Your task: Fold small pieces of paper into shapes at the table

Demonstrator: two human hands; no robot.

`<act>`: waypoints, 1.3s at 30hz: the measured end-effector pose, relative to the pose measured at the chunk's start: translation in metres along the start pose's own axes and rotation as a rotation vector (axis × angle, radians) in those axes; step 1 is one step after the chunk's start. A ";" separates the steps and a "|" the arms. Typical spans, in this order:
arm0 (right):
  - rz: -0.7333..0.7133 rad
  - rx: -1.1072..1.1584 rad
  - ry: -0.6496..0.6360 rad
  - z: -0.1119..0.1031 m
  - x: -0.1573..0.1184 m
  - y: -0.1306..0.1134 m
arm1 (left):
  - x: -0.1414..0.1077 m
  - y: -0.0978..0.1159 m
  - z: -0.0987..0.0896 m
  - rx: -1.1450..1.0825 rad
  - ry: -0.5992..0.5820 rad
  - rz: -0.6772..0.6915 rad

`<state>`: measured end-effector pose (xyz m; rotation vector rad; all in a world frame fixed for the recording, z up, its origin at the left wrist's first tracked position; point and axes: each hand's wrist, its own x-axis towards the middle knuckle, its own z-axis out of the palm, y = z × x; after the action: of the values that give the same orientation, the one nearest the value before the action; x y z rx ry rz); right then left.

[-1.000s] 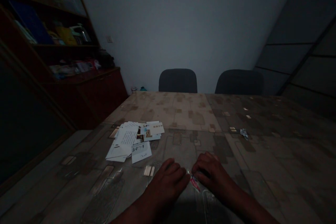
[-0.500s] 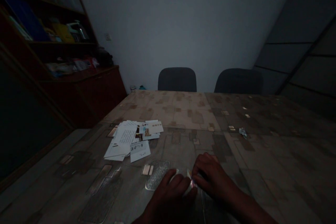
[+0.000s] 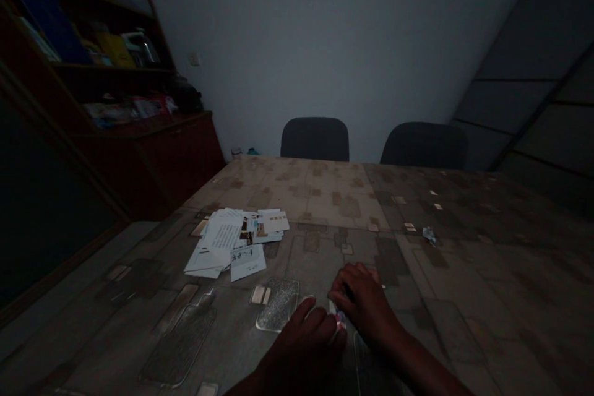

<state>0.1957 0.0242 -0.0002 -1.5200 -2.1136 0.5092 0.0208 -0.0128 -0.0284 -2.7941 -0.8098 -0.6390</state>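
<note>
Near the table's front edge, my left hand [image 3: 309, 337] is closed around a small whitish piece with a pink and purple patch [image 3: 340, 320], mostly hidden by the fingers. Just to its right, my right hand [image 3: 362, 297] has its fingers pinched together at the upper end of that same small piece. What the piece is cannot be made out in the dim light. Further left on the table lies a loose pile of white cards and papers [image 3: 223, 241], some printed and one with dark handwriting.
The patterned table cover [image 3: 325, 198] spans the view. A small crumpled scrap [image 3: 429, 235] lies at the right. Two dark chairs [image 3: 315, 138] [image 3: 424, 143] stand behind the table. A shelf cabinet [image 3: 180, 148] is at the left.
My right hand has shifted slightly left and up along the small piece, and more of the pink patch shows. The view has tilted a little; the cards have not moved.
</note>
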 end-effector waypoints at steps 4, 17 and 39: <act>0.011 -0.015 0.054 0.003 -0.001 -0.005 | -0.001 -0.003 0.005 0.033 0.019 0.016; -0.046 0.040 -0.040 -0.008 0.001 0.008 | 0.000 -0.006 0.007 0.028 0.137 -0.001; -0.397 -0.067 -0.150 -0.024 -0.021 0.017 | -0.009 -0.009 0.015 -0.035 0.077 -0.074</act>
<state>0.2283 0.0104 0.0064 -1.0778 -2.4889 0.4191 0.0139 -0.0058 -0.0453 -2.7622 -0.8982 -0.7752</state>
